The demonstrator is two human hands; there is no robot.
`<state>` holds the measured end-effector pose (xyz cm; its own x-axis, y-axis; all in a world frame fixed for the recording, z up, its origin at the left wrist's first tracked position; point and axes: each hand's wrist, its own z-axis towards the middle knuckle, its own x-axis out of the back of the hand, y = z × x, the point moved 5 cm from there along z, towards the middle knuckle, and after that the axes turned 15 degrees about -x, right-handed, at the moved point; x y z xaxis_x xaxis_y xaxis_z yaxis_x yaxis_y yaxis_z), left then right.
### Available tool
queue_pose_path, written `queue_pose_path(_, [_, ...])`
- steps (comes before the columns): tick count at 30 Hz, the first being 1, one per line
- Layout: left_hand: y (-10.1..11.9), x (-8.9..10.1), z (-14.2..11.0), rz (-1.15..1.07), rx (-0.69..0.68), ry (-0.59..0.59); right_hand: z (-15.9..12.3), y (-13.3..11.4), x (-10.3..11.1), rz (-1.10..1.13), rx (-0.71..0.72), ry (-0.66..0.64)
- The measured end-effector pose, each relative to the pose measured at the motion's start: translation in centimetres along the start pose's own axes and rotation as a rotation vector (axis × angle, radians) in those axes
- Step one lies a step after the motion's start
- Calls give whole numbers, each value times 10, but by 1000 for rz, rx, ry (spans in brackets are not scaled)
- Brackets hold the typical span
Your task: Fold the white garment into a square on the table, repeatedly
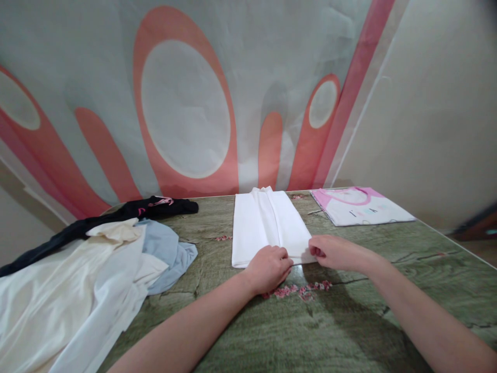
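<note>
The left hand (269, 269) presses, fingers curled, on the near edge of the white garment (267, 223), which lies folded flat on the tabletop (295, 331), extending away from both hands. The right hand (330, 252) pinches the garment's near right corner. Beyond the right hand, to its right, lies a folded pink-and-white shirt (363, 206). Left of the left hand, well apart, sits a loose pile of clothes (85, 280), cream, pale blue and black.
</note>
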<state>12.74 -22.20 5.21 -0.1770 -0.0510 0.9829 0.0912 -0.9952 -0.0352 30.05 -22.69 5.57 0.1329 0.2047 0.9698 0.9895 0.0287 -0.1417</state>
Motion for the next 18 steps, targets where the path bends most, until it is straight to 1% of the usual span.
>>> queue_pose_path(5, [0, 0, 1, -5, 6, -11, 0, 1, 0, -33, -28, -5])
queue_pose_path(11, [-1, 0, 0, -4, 10, -2, 0, -3, -1, -95, -13, 30])
queue_pose_path(15, [-2, 0, 0, -10, 4, 0, -5, -6, 4, -134, -34, 56])
queue_pose_path(18, [0, 2, 0, -6, -2, 17, -7, -7, 5, -166, -66, 42])
